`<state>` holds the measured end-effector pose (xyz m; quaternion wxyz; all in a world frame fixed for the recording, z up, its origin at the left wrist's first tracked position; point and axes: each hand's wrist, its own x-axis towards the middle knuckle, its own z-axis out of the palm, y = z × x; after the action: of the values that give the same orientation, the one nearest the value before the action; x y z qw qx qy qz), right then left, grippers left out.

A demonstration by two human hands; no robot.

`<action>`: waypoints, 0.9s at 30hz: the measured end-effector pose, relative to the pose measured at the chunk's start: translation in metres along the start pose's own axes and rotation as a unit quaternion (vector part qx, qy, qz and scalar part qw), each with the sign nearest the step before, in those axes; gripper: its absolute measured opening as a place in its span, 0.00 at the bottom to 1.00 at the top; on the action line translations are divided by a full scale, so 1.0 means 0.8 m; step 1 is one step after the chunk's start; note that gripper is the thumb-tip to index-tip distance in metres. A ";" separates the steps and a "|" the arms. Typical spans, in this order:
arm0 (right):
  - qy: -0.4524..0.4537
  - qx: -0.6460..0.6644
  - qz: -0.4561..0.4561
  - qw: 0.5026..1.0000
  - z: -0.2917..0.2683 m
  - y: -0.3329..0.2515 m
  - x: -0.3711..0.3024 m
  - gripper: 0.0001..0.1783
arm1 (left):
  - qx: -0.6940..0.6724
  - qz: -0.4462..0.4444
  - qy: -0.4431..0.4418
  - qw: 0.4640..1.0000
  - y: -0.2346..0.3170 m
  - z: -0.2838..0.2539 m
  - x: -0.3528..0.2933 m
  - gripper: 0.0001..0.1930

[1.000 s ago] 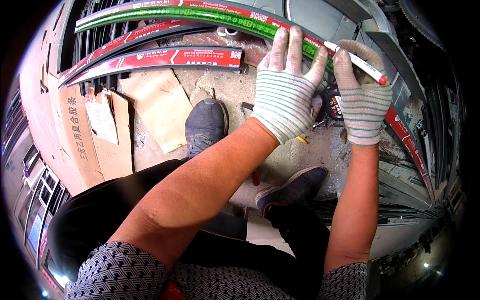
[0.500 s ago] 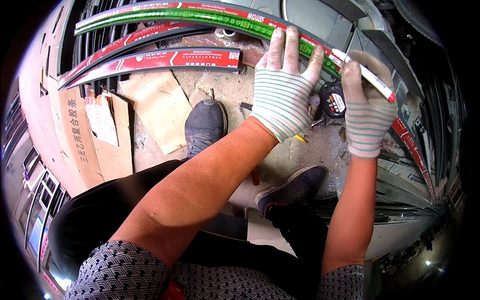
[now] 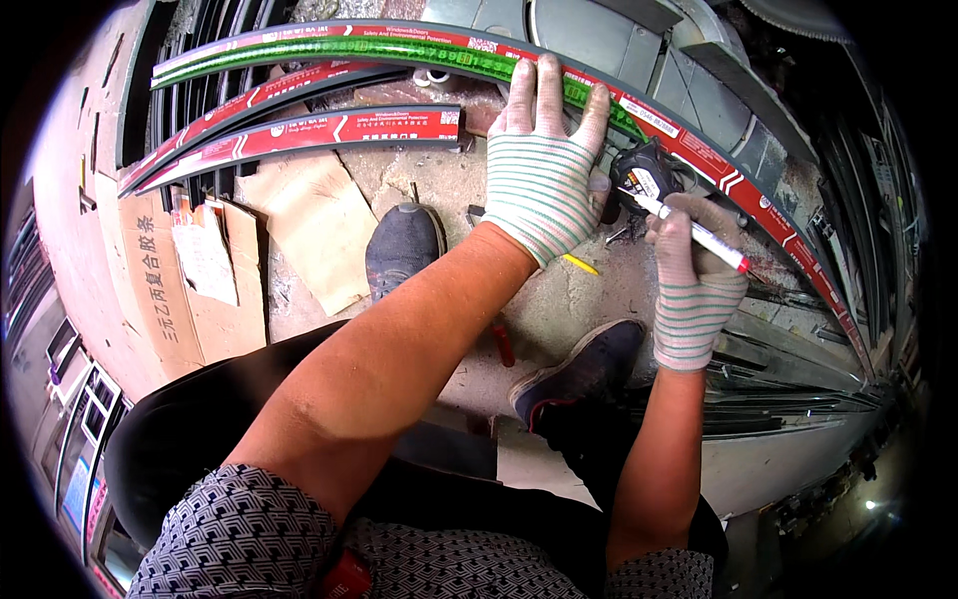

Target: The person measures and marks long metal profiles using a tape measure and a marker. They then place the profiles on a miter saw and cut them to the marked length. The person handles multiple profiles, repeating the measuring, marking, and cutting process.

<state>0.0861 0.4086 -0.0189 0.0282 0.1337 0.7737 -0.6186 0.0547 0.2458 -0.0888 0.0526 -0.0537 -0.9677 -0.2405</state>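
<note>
My left hand (image 3: 544, 175), in a white glove with green stripes, lies with fingers stretched over the green tape measure blade (image 3: 379, 48). The blade runs along a long metal profile (image 3: 753, 195) covered in red film. At the blade's right end is the black tape measure case (image 3: 642, 178), just right of my left hand. My gloved right hand (image 3: 694, 290) is closed round a white marker pen (image 3: 711, 246) with a red end. The pen's upper tip is close to the tape case, apart from the profile.
Two shorter red-filmed profiles (image 3: 299, 132) lie at the left over dark bars. Cardboard (image 3: 165, 285) and a brown sheet (image 3: 314, 220) lie below them. A yellow pencil-like stick (image 3: 581, 265) and a red-handled tool (image 3: 503, 342) are on the floor between my shoes (image 3: 399, 250).
My right hand and the marker have moved down and left, away from the profile. The tape case has shifted slightly left and up. My left hand still presses on the blade.
</note>
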 end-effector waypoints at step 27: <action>0.080 0.034 0.132 0.987 0.028 0.007 0.016 0.20 | 0.023 0.003 -0.010 1.000 -0.001 0.003 0.002 0.47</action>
<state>0.0728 0.3903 -0.0323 0.0429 0.2851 0.7275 -0.6226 0.0531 0.2463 -0.0914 0.0447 -0.0574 -0.9734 -0.2171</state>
